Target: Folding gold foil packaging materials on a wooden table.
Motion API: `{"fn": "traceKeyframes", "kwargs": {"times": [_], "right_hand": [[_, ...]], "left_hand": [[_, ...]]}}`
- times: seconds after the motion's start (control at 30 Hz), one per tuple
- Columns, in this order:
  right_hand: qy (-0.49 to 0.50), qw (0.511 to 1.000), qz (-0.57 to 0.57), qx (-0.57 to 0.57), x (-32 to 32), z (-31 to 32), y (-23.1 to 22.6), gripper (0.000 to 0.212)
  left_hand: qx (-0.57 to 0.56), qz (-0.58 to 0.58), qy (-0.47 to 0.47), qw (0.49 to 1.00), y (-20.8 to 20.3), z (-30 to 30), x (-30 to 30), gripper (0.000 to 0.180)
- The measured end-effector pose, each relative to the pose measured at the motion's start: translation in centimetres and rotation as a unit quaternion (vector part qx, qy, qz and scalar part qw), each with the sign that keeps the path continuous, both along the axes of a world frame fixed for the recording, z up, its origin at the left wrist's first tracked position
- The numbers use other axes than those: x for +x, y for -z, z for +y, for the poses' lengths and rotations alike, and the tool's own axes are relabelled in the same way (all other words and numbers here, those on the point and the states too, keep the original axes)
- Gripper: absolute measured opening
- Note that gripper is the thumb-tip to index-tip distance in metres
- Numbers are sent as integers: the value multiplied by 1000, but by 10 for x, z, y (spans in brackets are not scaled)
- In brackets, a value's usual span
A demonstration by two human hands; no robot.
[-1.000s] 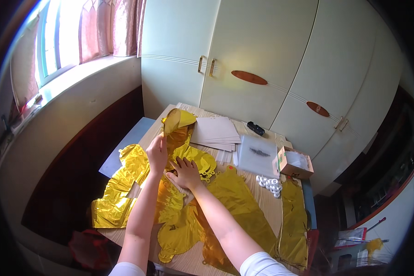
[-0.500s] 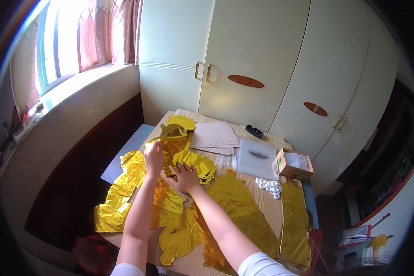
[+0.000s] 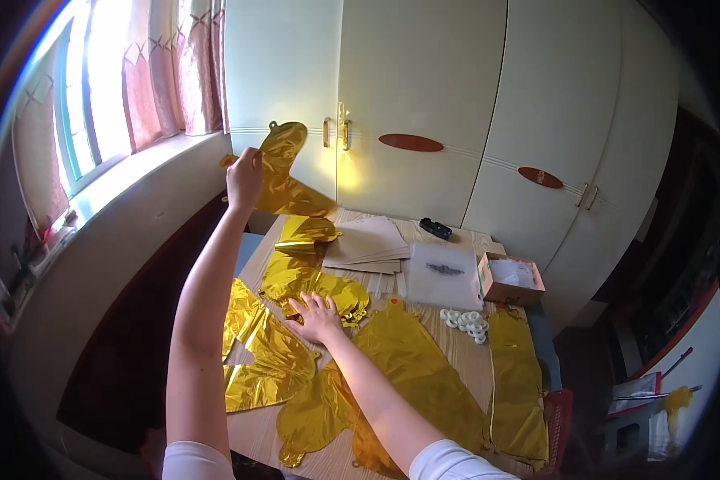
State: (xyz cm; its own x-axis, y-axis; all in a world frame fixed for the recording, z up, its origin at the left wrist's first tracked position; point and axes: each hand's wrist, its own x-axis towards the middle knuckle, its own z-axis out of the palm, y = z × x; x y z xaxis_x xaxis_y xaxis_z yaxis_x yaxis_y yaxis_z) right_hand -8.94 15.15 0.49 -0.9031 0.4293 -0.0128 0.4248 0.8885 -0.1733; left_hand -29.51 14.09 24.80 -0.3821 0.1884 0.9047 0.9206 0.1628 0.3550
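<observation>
My left hand [image 3: 245,180], raised above the far left side of the table, grips a flat gold foil balloon [image 3: 284,164]. The balloon hangs in front of the cabinet, with a small tab at its top. My right hand [image 3: 318,318] rests with spread fingers on the near end of a pile of gold foil balloons [image 3: 296,268]. Another foil balloon [image 3: 268,380] lies crumpled at the near left. A rounded foil piece [image 3: 316,412] sits in front of my right forearm, and a broad one [image 3: 416,360] spreads beside that arm.
Grey-white cards [image 3: 364,244], a black object [image 3: 436,229] and a clear plastic packet [image 3: 446,276] lie at the back. A small box [image 3: 512,280] holds translucent bags. White rolls [image 3: 466,322] and folded gold foil [image 3: 516,384] are on the right; a cabinet [image 3: 424,80] stands behind.
My left hand has lifted a foil balloon off the pile, up and to the left. My right hand has stayed on the pile. The foil at the left has shifted.
</observation>
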Motion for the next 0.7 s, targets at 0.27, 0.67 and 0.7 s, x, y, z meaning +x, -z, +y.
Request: {"fn": "traceKeyframes", "kwargs": {"times": [0.27,0.67,0.7], "right_hand": [[-5,1000,-4,-3,0,-4,-2,72],[-32,967,252,-22,24,13,14,67],[-52,937,331,-100,35,20,11,64]], "left_hand": [[129,101,10,986,-66,-41,3,13],[-242,381,-10,892,-9,-123,159,8],[-257,403,9,879,-2,-131,180,10]]}}
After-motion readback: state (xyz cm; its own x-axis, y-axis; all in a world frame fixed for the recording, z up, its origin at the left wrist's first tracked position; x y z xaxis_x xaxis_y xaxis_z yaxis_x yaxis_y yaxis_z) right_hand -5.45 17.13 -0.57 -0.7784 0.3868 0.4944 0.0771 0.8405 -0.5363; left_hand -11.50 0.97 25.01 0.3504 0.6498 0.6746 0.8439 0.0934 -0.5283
